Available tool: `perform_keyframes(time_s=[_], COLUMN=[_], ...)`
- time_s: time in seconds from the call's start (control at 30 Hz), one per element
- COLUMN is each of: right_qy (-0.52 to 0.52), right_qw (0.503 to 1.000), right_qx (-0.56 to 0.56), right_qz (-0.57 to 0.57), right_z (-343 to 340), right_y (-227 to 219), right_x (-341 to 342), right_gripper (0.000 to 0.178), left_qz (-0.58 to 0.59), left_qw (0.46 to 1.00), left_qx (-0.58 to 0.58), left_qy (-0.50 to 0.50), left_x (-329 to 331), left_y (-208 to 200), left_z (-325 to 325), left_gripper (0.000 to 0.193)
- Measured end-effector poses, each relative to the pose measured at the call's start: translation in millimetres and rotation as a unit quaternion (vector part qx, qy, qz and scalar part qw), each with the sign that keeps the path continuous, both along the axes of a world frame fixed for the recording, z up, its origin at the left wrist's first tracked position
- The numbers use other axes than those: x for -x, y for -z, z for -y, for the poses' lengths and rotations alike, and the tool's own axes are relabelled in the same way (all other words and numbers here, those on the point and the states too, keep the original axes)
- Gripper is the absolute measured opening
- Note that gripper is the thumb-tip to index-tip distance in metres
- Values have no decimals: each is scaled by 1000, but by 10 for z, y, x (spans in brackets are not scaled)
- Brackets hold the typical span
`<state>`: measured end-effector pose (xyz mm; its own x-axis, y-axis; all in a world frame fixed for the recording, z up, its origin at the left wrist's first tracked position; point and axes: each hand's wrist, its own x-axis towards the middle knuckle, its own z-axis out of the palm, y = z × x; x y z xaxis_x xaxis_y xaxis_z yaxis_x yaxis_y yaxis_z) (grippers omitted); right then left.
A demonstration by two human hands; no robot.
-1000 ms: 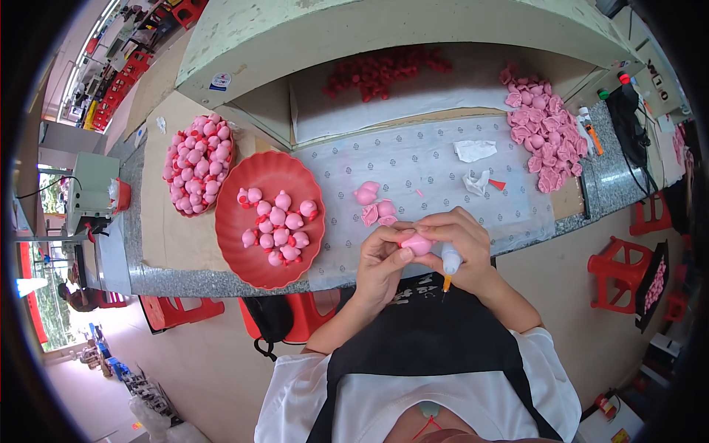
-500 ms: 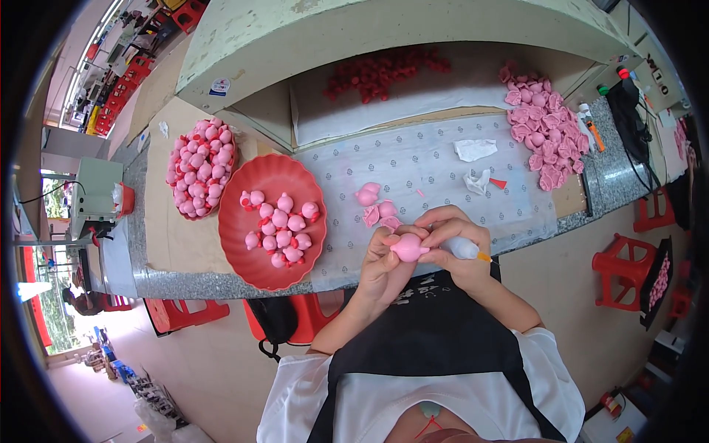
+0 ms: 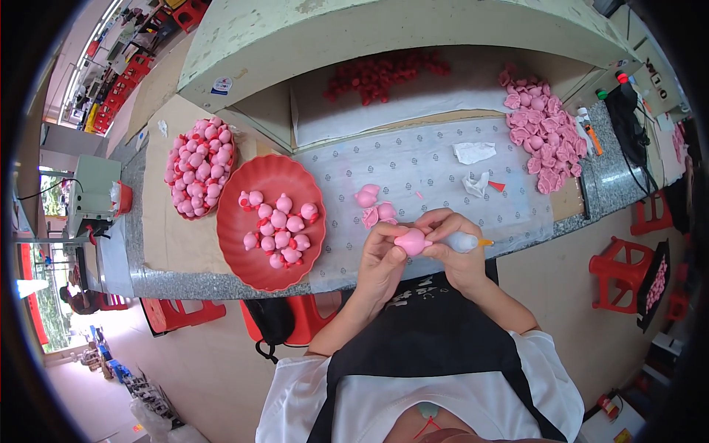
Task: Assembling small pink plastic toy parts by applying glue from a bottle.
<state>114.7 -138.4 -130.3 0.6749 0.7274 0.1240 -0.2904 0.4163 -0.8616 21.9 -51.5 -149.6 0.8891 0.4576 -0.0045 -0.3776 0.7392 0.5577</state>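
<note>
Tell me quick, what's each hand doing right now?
Left hand: closed, holding a pink bulb-shaped piece in its grip.
Right hand: closed around an orange-tipped squeeze bottle, its fingers also at the pink bulb-shaped piece.

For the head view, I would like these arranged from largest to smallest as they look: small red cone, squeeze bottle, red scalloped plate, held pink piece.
1. Red scalloped plate
2. Squeeze bottle and pink piece: unsure which is larger, as both are partly covered
3. Small red cone
</note>
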Motion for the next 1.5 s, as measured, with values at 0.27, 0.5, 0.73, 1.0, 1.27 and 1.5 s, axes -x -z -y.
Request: perform_keyframes(time_s=[0.27, 0.5, 0.73, 1.0, 1.27, 1.5], right_qy=[-12, 47, 14, 35, -79, -120], right_qw=[987, 917, 720, 717, 962, 956], right_qx=[66, 227, 386, 398, 111, 185], right_qz=[144, 325, 576, 571, 235, 196], right_z=[40, 96, 443, 306, -238, -335], right_y=[3, -132, 180, 169, -212, -350], right_x=[-140, -575, -1094, -1053, -467, -298], right_gripper=[15, 27, 35, 22, 14, 17], left_qz=[-127, -105, -15, -18, -63, -85], left_qw=[906, 988, 999, 995, 998, 994], left_qx=[-401, -104, 47, 88, -11, -61], left_qy=[-48, -35, 14, 42, 23, 35], left_x=[2, -31, -69, -110, -119, -4], left_y=[-96, -36, 104, 31, -26, -45], left_z=[-229, -268, -382, -374, -267, -323], left_gripper=[36, 32, 34, 32, 36, 38])
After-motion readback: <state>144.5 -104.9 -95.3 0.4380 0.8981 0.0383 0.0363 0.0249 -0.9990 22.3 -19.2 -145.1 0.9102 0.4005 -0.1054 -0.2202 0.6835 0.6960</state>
